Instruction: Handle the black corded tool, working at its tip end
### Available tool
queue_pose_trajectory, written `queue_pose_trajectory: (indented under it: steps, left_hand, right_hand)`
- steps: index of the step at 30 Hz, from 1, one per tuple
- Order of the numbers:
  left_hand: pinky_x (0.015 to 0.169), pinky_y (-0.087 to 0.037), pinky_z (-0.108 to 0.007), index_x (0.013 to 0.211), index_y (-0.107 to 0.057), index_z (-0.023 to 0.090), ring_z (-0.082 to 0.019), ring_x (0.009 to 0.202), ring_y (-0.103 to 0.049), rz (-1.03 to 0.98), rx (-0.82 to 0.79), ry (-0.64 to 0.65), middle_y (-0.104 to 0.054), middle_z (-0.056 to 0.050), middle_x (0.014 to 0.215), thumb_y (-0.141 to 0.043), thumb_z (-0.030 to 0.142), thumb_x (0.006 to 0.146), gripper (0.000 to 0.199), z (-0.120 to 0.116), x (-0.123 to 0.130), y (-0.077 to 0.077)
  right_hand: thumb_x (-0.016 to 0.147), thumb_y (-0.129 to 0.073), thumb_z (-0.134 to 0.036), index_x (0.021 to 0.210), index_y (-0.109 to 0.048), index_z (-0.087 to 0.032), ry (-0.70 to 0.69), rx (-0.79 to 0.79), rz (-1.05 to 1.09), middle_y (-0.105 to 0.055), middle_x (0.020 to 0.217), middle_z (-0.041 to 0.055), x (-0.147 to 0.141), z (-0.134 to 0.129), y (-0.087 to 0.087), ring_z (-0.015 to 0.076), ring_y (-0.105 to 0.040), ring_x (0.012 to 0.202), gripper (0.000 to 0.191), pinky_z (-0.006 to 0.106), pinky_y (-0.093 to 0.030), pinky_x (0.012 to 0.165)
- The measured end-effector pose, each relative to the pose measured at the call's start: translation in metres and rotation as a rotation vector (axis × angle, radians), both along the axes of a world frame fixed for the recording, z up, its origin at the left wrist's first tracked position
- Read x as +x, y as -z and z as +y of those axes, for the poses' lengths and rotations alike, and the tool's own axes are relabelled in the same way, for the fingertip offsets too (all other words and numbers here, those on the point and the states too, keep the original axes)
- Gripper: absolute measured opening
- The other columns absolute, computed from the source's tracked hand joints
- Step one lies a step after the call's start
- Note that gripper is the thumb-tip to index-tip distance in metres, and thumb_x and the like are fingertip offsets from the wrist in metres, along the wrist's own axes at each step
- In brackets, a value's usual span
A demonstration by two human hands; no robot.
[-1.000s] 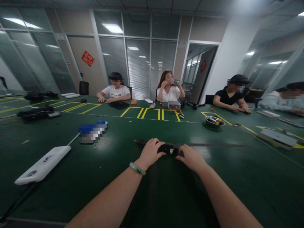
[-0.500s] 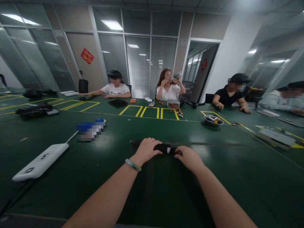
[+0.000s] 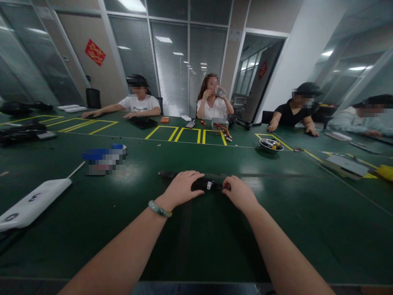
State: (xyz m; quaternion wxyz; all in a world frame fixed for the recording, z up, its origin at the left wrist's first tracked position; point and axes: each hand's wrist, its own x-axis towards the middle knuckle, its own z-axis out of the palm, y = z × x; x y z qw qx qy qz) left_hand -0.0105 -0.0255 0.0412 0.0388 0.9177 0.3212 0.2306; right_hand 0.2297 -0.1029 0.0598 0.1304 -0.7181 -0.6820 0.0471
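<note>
A long black tool (image 3: 208, 185) lies crosswise on the green table, with a small metal tip at its left end and a white label on its body. My left hand (image 3: 184, 186), with a green bangle at the wrist, curls over the middle of it, fingers on the far side and thumb on the near side. At the tool's right end, my right hand (image 3: 239, 191) is closed in a pinch. Part of the tool is hidden beneath the left hand, and its right end is hidden by the right fingers.
To the left lie a white power bank-like box (image 3: 39, 200) with a cable and a blue-and-white packet (image 3: 104, 157). A metal bowl (image 3: 271, 146) of small parts stands at the right. Several people sit across the green table (image 3: 138, 246), behind yellow tape outlines.
The view has tilted down and turned slightly right, so everything sits higher and further left. Both hands keep their places on the black tool. The person opposite still holds a bottle to the mouth.
</note>
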Motion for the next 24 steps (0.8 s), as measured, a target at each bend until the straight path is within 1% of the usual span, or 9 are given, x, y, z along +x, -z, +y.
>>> queue_pose_trajectory:
  steps: [3,5,8,13,16,19,22,24]
  left_hand:
    - [0.105,-0.037,-0.043,0.134,-0.050,0.029,-0.025,0.121,-0.050,-0.007,0.022,0.049,-0.054,-0.005,0.133,-0.066,0.045,0.085,0.054,-0.004,0.011,0.003]
    - [0.105,-0.038,-0.042,0.134,-0.049,0.029,-0.024,0.120,-0.051,-0.007,0.030,0.066,-0.055,-0.004,0.131,-0.065,0.040,0.087,0.050,-0.006,0.017,0.005]
    - [0.100,-0.040,-0.040,0.132,-0.050,0.030,-0.022,0.114,-0.054,0.008,0.028,0.059,-0.058,-0.003,0.126,-0.065,0.036,0.088,0.047,-0.006,0.022,0.005]
    - [0.095,-0.042,-0.037,0.129,-0.053,0.031,-0.022,0.109,-0.056,0.051,0.006,0.070,-0.060,-0.002,0.121,-0.067,0.035,0.087,0.044,-0.002,0.015,-0.002]
    - [0.094,-0.042,-0.037,0.127,-0.054,0.030,-0.022,0.108,-0.057,0.083,-0.027,0.055,-0.060,-0.003,0.119,-0.066,0.036,0.087,0.042,-0.003,0.008,-0.007]
    - [0.094,-0.043,-0.038,0.127,-0.055,0.029,-0.023,0.108,-0.057,0.089,-0.042,0.030,-0.061,-0.004,0.119,-0.062,0.036,0.088,0.040,-0.007,0.004,-0.011]
    - [0.100,-0.042,-0.042,0.131,-0.052,0.028,-0.024,0.115,-0.055,0.040,-0.010,0.049,-0.058,-0.005,0.126,-0.059,0.034,0.089,0.043,-0.014,0.007,-0.012]
    - [0.108,-0.036,-0.045,0.131,-0.052,0.028,-0.025,0.122,-0.051,0.009,0.020,0.085,-0.054,-0.005,0.133,-0.058,0.033,0.089,0.043,-0.019,0.013,-0.011]
  right_hand:
    - [0.081,-0.069,-0.025,0.088,-0.064,-0.024,-0.007,-0.020,-0.045,-0.059,0.094,0.0001,0.002,0.000,0.001,0.0151,-0.055,0.079,0.008,0.026,-0.036,0.068]
    - [0.083,-0.068,-0.025,0.090,-0.064,-0.024,-0.018,-0.015,-0.044,-0.060,0.095,0.0001,0.001,0.000,0.000,0.0153,-0.055,0.081,0.009,0.026,-0.036,0.069]
    - [0.084,-0.065,-0.025,0.096,-0.065,-0.026,-0.030,-0.031,-0.036,-0.061,0.097,-0.0005,-0.001,-0.002,-0.003,0.0148,-0.056,0.083,0.013,0.026,-0.037,0.071]
    - [0.084,-0.064,-0.029,0.101,-0.070,-0.032,-0.080,-0.169,-0.065,-0.064,0.096,-0.0010,0.008,-0.009,-0.013,0.0159,-0.058,0.086,0.018,0.027,-0.039,0.074]
    - [0.084,-0.064,-0.032,0.106,-0.070,-0.035,-0.062,-0.264,-0.125,-0.066,0.098,-0.0003,0.014,-0.012,-0.018,0.0183,-0.059,0.087,0.023,0.028,-0.040,0.072]
    - [0.083,-0.064,-0.028,0.108,-0.070,-0.034,-0.066,-0.288,-0.161,-0.066,0.100,0.0013,0.014,-0.014,-0.019,0.0194,-0.060,0.088,0.027,0.028,-0.040,0.071]
    - [0.081,-0.065,-0.022,0.107,-0.070,-0.030,-0.065,-0.278,-0.164,-0.067,0.100,0.0029,0.011,-0.016,-0.019,0.0194,-0.061,0.089,0.028,0.028,-0.040,0.070]
    - [0.081,-0.065,-0.020,0.102,-0.071,-0.028,-0.069,-0.296,-0.103,-0.067,0.094,0.0020,0.008,-0.016,-0.020,0.0177,-0.061,0.086,0.023,0.026,-0.040,0.069]
